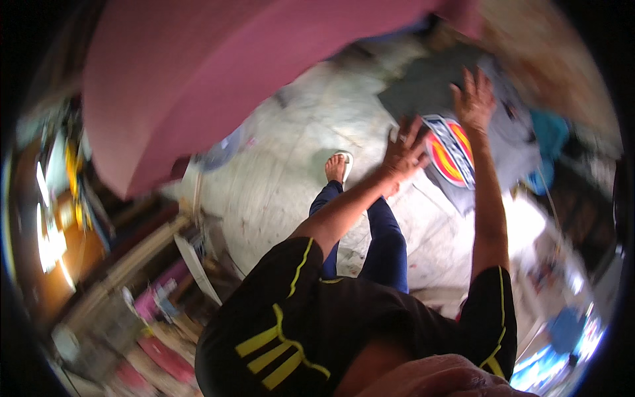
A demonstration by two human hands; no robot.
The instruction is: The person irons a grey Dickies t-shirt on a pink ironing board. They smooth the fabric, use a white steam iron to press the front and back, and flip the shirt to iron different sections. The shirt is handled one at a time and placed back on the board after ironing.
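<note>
A dark grey cloth (pixel 423 86), perhaps a shirt, lies at the upper right with a large red, yellow and black-and-white print (pixel 450 151) on it. Over its upper part is my right hand (pixel 475 100), open, its fingers spread toward the far side. My left hand (pixel 405 151) is also open, with fingers apart, at the left edge of the print. Neither hand appears to grip anything. Blur hides whether the palms press on the cloth or hover just over it.
A large pink cloth (pixel 198 79) spans the upper left. Bluish cloth (pixel 549 139) sits right of the grey one. My sandalled foot (pixel 336 167) stands on the pale floor (pixel 284 192). Wooden boards (pixel 145 251) and stacked odds and ends fill the lower left.
</note>
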